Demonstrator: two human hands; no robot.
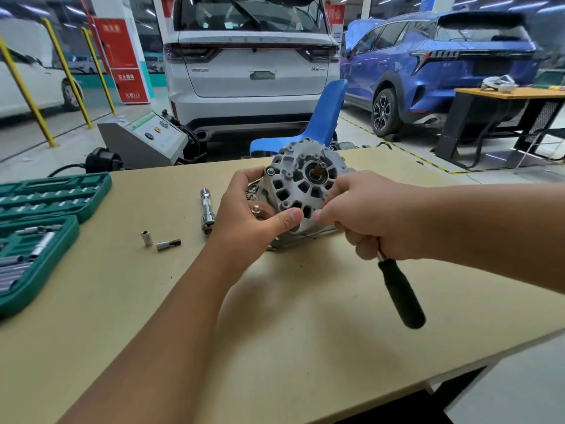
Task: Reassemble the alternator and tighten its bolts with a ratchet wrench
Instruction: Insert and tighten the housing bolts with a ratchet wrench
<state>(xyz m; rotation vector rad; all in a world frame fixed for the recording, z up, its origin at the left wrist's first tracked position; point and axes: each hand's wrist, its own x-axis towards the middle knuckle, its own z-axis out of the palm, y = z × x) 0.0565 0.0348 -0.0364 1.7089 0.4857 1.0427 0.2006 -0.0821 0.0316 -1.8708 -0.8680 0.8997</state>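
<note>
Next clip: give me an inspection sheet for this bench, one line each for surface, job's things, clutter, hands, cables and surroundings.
Surface: tan table, bare near the front edge.
Job's things: alternator tilted up on the table; ratchet, black handle sticking out below the right hand; one bolt seated at the housing's upper left.
Clutter: extension bar, socket, bit, open green tool case at left.
Hands: left hand grips the alternator; right hand holds the ratchet, fingertips at the housing.
Cables: black cable on the floor behind the table.
Surroundings: blue chair, white car, blue car, side desk.
</note>
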